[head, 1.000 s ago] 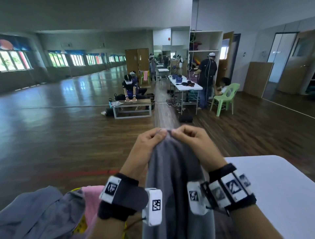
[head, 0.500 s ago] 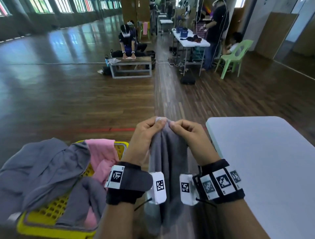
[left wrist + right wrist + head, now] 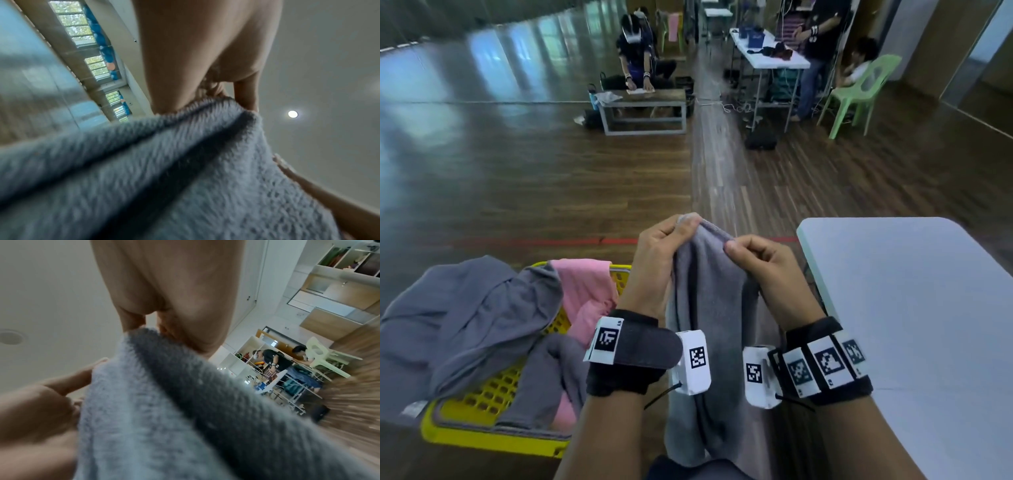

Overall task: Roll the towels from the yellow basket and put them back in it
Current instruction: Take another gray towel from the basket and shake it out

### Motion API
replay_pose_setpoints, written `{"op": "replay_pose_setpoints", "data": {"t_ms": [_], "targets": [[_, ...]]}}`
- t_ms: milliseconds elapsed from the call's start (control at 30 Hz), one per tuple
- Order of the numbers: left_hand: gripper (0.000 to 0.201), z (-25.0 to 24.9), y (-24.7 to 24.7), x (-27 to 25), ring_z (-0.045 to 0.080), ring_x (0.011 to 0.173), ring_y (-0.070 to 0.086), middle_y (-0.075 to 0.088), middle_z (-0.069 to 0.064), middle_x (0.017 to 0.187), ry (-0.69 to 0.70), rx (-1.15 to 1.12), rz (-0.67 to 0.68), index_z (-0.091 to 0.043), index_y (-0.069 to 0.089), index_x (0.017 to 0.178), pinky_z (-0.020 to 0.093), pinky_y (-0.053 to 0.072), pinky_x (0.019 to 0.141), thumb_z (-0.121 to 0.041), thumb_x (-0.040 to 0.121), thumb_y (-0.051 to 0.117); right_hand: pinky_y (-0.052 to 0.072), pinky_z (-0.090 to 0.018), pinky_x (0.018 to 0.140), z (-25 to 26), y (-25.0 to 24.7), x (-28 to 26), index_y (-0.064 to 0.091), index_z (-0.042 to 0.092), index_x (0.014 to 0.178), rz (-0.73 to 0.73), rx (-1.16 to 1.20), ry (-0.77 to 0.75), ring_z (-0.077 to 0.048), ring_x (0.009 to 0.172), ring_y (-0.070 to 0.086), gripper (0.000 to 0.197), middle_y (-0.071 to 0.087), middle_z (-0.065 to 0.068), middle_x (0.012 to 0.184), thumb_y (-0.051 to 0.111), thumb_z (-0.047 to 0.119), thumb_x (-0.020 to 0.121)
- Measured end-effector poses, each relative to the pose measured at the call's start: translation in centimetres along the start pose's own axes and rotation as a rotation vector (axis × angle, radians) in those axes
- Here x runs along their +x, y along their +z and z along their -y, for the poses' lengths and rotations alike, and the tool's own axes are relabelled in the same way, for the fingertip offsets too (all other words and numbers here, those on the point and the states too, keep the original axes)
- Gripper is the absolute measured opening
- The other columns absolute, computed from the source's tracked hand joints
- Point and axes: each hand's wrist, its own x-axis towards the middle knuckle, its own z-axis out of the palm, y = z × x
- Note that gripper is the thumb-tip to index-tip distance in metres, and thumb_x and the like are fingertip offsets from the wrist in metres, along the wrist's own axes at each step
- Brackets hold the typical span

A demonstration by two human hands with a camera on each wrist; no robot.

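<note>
Lower in the head view than a moment ago, both hands keep pinching the grey towel's [image 3: 709,308] top edge. Left hand [image 3: 657,270] and right hand [image 3: 767,270] grip it close together. It hangs lengthwise, long axis vertical, between the basket [image 3: 493,442] and the desk's [image 3: 914,308] left edge.

Fuzzy cloth towel [image 3: 709,308], glossy wood floor [image 3: 517,178]

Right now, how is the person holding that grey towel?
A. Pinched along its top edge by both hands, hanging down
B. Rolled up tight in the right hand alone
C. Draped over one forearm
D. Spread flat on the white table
A: the left hand and the right hand both pinch the top edge of the grey towel, which hangs down between the wrists, beside the white table, not on it.
</note>
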Motion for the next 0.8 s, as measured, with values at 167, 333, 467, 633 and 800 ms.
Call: {"op": "replay_pose_setpoints", "data": {"t_ms": [167, 333, 467, 633, 800], "targets": [[0.030, 0.5, 1.0, -0.5, 0.016, 0.087, 0.048, 0.056, 0.009, 0.091, -0.144, 0.264, 0.355, -0.007, 0.062, 0.096, 0.029, 0.042, 0.076, -0.035, 0.092, 0.054, 0.047, -0.019, 0.075, 2.3, -0.5, 0.9, 0.066, -0.005, 0.087, -0.101, -0.072, -0.187, -0.010, 0.078, 0.060, 0.015, 0.067, -0.007, 0.081, 0.060, 0.008, 0.092], [0.018, -0.6, 1.1, 0.7, 0.013, 0.072, 0.049, 0.053, 0.006, 0.074, 0.032, -0.008, 0.062, -0.005, 0.058, 0.080, 0.027, 0.042, 0.068, -0.018, 0.090, 0.055, 0.046, -0.024, 0.070, 0.7, -0.1, 0.6, 0.064, -0.005, 0.085, 0.081, 0.043, 0.034, -0.015, 0.076, 0.056, 0.021, 0.062, -0.011, 0.079, 0.060, 0.014, 0.092], [0.020, 0.3, 1.0, 1.1, 0.014, 0.081, 0.050, 0.055, 0.005, 0.082, -0.045, 0.111, 0.172, -0.013, 0.060, 0.086, 0.030, 0.042, 0.077, -0.030, 0.094, 0.055, 0.045, -0.026, 0.069, 1.7, -0.7, 1.0, 0.062, 0.000, 0.079, 0.008, 0.033, -0.067, -0.015, 0.074, 0.054, 0.020, 0.060, -0.010, 0.076, 0.058, 0.013, 0.094], [0.027, 0.2, 1.7, 0.7, 0.017, 0.090, 0.057, 0.065, 0.011, 0.094, -0.030, 0.181, 0.304, 0.004, 0.064, 0.101, 0.029, 0.046, 0.082, -0.020, 0.092, 0.055, 0.049, -0.028, 0.076, 2.3, -1.1, 1.3, 0.066, -0.007, 0.084, -0.014, -0.007, -0.125, -0.017, 0.079, 0.061, 0.024, 0.067, -0.019, 0.082, 0.059, 0.014, 0.094], [0.020, 0.2, 1.6, 1.8, 0.020, 0.072, 0.037, 0.039, 0.009, 0.073, 0.132, -0.064, -0.152, -0.012, 0.051, 0.076, 0.034, 0.034, 0.068, -0.024, 0.090, 0.058, 0.039, -0.022, 0.064, 0.4, -0.7, 0.6, 0.060, -0.006, 0.074, 0.055, -0.021, -0.009, -0.013, 0.070, 0.048, 0.029, 0.054, -0.008, 0.070, 0.059, 0.016, 0.094]]}}
